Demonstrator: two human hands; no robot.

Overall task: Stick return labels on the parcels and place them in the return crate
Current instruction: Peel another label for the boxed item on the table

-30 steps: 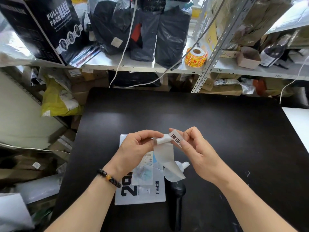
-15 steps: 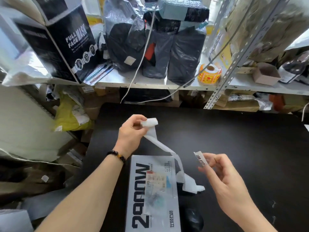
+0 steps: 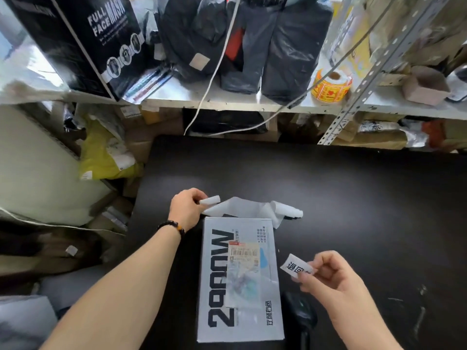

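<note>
The right hand (image 3: 331,276) pinches a small printed label (image 3: 295,266) just right of the grey parcel (image 3: 240,281), which lies flat on the black table (image 3: 353,198). The left hand (image 3: 185,210) pinches a white paper strip (image 3: 242,208) trailing past the parcel's far edge — a dark scanner (image 3: 300,314) (half hidden) sits below the right wrist.

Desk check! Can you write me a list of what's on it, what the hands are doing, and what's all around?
Surface: black desk, pale marks at right.
Job's things: grey parcel lies flat, shipping slip on top; label off its backing, not yet stuck on; backing strip lies behind the parcel; no crate seen.
Clutter: black device right of the parcel.
Hands: left hand pinches the strip's rolled end; right hand pinches the label.
Cables: white cable and grey cable hang across the shelf.
Surroundings: black bags, mask box, sticker roll on the shelf; yellow bag left of the desk.
</note>
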